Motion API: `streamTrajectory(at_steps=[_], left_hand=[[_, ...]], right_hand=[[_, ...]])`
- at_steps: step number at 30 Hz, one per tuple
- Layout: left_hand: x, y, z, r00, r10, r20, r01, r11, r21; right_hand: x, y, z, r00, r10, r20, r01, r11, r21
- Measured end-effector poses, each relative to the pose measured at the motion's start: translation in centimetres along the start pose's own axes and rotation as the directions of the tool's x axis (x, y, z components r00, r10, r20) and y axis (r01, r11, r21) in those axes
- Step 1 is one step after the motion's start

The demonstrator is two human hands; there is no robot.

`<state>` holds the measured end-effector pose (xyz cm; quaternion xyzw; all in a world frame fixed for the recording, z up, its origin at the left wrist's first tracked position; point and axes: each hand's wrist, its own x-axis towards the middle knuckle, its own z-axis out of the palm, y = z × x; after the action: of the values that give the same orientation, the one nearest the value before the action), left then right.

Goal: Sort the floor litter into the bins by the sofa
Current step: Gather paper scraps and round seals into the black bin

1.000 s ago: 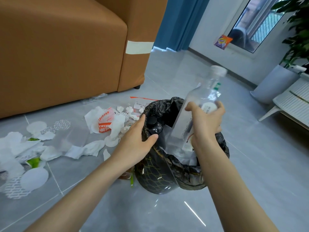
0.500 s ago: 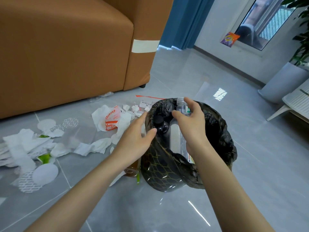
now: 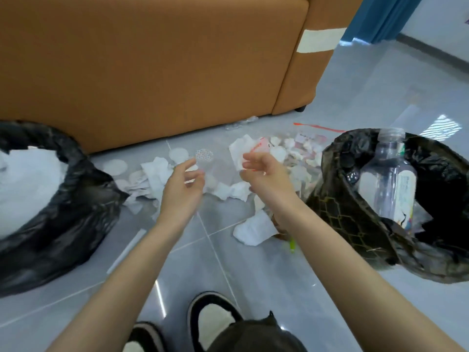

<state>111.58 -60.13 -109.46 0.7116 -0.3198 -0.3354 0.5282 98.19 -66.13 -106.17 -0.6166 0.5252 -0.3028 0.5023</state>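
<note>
A clear plastic bottle stands in the right bin, which is lined with a black bag. The left bin, also bag-lined, holds white paper. Between them, white tissues and paper scraps lie scattered on the floor before the sofa. My left hand hovers over the litter, fingers loosely curled with nothing in them. My right hand hangs above the scraps to the right of it, fingers apart and empty.
The orange sofa fills the back. A crumpled tissue and a white straw lie on the grey tiles nearer me. My shoes are at the bottom. A blue curtain hangs at the far right.
My right hand let go of the clear bottle, which now stands in the right bin. Both hands moved left over the litter, and the view swung left so the left bin shows.
</note>
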Motion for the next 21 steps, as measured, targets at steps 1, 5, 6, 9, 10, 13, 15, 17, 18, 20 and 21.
streamTrajectory(at_steps=[1, 5, 6, 9, 10, 13, 15, 17, 18, 20, 21], left_hand=[[-0.1, -1.0, -0.8, 1.000, -0.020, -0.022, 0.020, 1.000, 0.003], [-0.8, -5.4, -4.0, 0.994, -0.101, -0.050, 0.103, 0.994, 0.047], [-1.0, -6.4, -4.5, 0.993, -0.109, -0.051, 0.112, 0.992, 0.063], [-1.7, -8.6, -5.5, 0.993, -0.105, -0.045, 0.110, 0.987, 0.120], [-1.9, -9.1, -5.6, 0.993, -0.113, -0.041, 0.118, 0.983, 0.141], [-2.6, -10.5, -5.8, 0.989, -0.146, -0.002, 0.144, 0.973, 0.181], [-2.9, -11.2, -5.7, 0.990, -0.139, 0.011, 0.132, 0.965, 0.227], [-3.2, -11.7, -5.6, 0.995, -0.101, -0.011, 0.099, 0.937, 0.335], [-3.4, -12.1, -5.6, 0.997, -0.074, -0.037, 0.083, 0.911, 0.404], [-3.9, -13.1, -5.8, 0.996, -0.014, -0.084, 0.054, 0.866, 0.497], [-4.2, -13.6, -6.2, 0.994, -0.009, -0.108, 0.064, 0.851, 0.521]], right_hand=[[0.4, 1.2, 0.5, 1.000, -0.020, -0.002, 0.020, 0.993, -0.118], [1.8, 7.3, 2.6, 0.987, 0.060, 0.147, 0.041, 0.798, -0.601], [2.0, 8.8, 2.8, 0.978, 0.126, 0.169, 0.015, 0.759, -0.651], [1.7, 12.4, 3.1, 0.944, 0.276, 0.182, -0.046, 0.654, -0.755], [1.5, 13.2, 3.3, 0.939, 0.289, 0.186, -0.038, 0.625, -0.780], [0.0, 14.5, 3.9, 0.953, 0.222, 0.204, 0.044, 0.567, -0.822], [-0.9, 14.8, 4.3, 0.965, 0.129, 0.229, 0.124, 0.543, -0.830], [-1.4, 14.8, 4.6, 0.957, 0.052, 0.286, 0.215, 0.534, -0.817], [-1.5, 14.8, 4.9, 0.949, 0.040, 0.312, 0.239, 0.554, -0.797], [-1.5, 14.3, 5.4, 0.944, 0.060, 0.323, 0.195, 0.689, -0.698], [-1.7, 14.0, 6.0, 0.944, 0.083, 0.318, 0.139, 0.776, -0.615]])
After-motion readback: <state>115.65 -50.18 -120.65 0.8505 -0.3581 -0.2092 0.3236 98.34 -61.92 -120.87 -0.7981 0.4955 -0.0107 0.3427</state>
